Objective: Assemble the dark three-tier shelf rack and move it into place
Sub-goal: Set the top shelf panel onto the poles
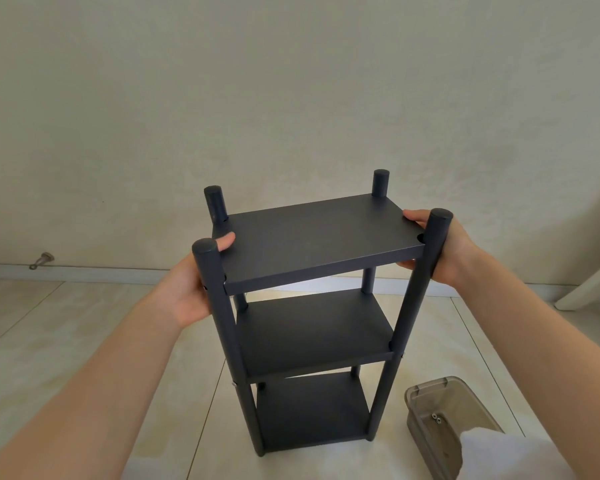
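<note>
Dark 3-tier shelf rack [309, 244] – assembled, upright on floor tiles, four round posts – near wall.

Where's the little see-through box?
The clear box sits on the floor at the lower right of the head view, just right of the bottom shelf of the dark rack, below the right hand.

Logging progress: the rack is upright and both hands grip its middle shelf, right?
No. The head view shows the left hand and right hand gripping the top shelf, not the middle one. The rack is indeed upright.
</note>
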`<state>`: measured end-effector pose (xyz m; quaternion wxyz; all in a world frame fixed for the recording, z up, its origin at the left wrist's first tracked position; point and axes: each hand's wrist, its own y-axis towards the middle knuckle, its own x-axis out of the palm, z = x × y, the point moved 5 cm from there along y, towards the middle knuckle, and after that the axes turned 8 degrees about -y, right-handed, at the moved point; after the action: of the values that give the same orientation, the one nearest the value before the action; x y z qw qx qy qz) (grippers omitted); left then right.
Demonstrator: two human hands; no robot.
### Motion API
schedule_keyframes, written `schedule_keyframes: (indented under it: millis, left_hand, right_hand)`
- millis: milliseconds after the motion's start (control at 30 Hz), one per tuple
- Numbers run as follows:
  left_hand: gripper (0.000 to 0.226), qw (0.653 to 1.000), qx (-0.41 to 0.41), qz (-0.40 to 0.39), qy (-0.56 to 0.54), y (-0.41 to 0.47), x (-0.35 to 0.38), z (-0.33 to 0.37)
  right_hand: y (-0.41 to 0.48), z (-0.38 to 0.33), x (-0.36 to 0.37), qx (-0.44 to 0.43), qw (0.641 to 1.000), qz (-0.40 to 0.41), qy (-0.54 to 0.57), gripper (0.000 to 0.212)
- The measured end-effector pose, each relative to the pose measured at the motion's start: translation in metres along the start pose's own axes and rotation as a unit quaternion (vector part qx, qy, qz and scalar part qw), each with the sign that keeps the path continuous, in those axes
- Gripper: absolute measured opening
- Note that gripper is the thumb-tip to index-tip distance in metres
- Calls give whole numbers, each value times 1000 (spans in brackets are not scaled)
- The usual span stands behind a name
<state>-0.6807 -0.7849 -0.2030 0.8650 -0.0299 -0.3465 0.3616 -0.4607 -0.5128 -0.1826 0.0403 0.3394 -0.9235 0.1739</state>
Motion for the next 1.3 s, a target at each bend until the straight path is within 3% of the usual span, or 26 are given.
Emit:
schedule_keyframes:
  millis: [200,300,400,633,700,800,967,1067,1300]
  left_hand:
    - [29,999,21,38,-16,-5,8,-4]
    - [16,997,43,60,-14,-8,9,-5]
    - [8,994,59,86,-17,-8,12,-8]
    - [12,989,60,129,-51,-1,26,-25]
    - [12,987,60,135,-67,0,31,-31]
    - [10,982,67,151,-90,-1,40,-40]
    - [28,978,80,159,-110,-4,57,-53]
    - [40,979,82,149,-115,-3,62,-52]
    - [20,991,55,115,-43,-5,55,-49]
  right_hand:
    - [1,-1,0,17,1000,2,6,11]
    - [4,-3,-6,4,998,66,23,19]
    - [2,-7,-10,-54,986,147,-53,27]
    - [-5,-13,-4,-89,964,219,-120,11]
    - [-12,-6,11,-77,976,176,-106,13]
    - [-29,12,49,2,996,36,-79,28]
    - [-54,25,100,47,982,-152,-98,52]
    - [-59,31,110,48,982,-162,-89,46]
    - [-55,38,111,24,990,-125,-66,30]
